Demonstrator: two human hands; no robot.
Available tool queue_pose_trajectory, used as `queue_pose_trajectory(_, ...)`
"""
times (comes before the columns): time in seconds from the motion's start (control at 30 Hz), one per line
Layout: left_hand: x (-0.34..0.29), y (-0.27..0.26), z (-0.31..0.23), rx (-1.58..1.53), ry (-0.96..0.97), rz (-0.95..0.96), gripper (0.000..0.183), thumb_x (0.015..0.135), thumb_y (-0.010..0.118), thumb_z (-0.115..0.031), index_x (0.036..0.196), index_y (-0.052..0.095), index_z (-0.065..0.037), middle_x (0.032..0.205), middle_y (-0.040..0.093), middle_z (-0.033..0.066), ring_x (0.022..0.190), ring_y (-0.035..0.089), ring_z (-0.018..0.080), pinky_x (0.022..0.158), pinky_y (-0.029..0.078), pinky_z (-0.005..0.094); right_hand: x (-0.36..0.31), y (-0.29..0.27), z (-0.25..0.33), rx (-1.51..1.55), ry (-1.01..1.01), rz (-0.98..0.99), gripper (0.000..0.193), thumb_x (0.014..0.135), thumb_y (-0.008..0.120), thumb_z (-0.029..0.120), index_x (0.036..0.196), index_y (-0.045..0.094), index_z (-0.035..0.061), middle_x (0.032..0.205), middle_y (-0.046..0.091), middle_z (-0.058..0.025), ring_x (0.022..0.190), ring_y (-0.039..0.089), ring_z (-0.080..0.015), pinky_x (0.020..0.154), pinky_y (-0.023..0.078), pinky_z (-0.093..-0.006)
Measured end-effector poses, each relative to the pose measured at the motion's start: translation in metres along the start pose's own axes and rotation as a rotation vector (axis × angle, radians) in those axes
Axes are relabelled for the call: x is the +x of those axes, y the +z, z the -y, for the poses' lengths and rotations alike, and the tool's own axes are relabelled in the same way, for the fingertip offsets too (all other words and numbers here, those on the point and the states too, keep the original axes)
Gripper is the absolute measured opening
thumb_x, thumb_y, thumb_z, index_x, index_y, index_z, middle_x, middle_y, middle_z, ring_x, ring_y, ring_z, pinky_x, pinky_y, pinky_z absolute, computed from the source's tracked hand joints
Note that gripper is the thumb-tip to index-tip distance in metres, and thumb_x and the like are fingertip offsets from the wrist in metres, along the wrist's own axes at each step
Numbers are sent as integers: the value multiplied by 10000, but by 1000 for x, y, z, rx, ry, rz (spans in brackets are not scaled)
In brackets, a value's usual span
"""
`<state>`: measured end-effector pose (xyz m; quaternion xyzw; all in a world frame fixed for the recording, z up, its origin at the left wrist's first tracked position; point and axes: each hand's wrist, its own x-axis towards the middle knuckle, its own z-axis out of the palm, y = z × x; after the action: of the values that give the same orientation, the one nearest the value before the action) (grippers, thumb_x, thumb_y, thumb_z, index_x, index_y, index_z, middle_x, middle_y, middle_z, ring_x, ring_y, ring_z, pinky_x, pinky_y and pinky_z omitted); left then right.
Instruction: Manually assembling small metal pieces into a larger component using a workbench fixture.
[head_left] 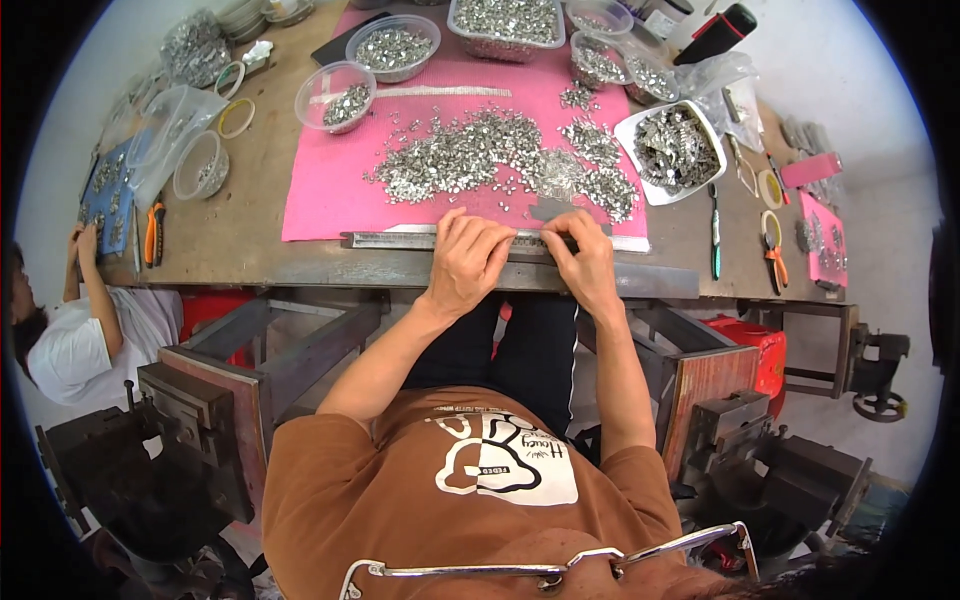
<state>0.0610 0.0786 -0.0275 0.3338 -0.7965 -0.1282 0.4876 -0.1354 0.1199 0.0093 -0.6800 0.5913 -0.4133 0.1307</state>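
My left hand (pixel 468 252) rests on a long, narrow metal channel (pixel 390 241) at the front edge of the table, its fingers bent and pressed together. Close to its right, my right hand (pixel 583 258) is closed in a pinch over the same channel. Whatever small piece either set of fingertips may hold is hidden. Between the hands, a row of small dark pieces (pixel 527 243) shows in the channel. Just beyond lies a loose heap of small silver metal pieces (pixel 460 150) on a pink mat (pixel 320 195), with a thin grey plate (pixel 548 208) by my right fingers.
Clear tubs, such as one at the left (pixel 335 98), and a white dish (pixel 636 172) hold more metal pieces. Orange-handled pliers (pixel 154 235) lie left; another pair (pixel 774 262) and a toothbrush (pixel 716 235) lie right. A co-worker (pixel 95 335) sits at far left. Vises (pixel 190 440) flank me.
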Motion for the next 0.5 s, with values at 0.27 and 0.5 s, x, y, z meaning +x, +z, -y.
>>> queue_pose_trajectory(0.27,5,-2,-4,-30,-24,11,150,849,744,-44,990,703,-78,914,680,29,881,638,223,972,432,440,-23,10,-3,-120,-138,-115,103,831,758,1,913,699,25,936,672,-94,876,627,-276,783,488,-382)
queue_pose_trajectory(0.5,42,13,12,138,-19,210,97,862,763,-182,915,716,-116,871,611,16,917,576,226,975,353,450,-22,11,-8,119,43,-128,99,884,695,-11,979,712,7,937,688,-111,863,625,-277,796,496,-379)
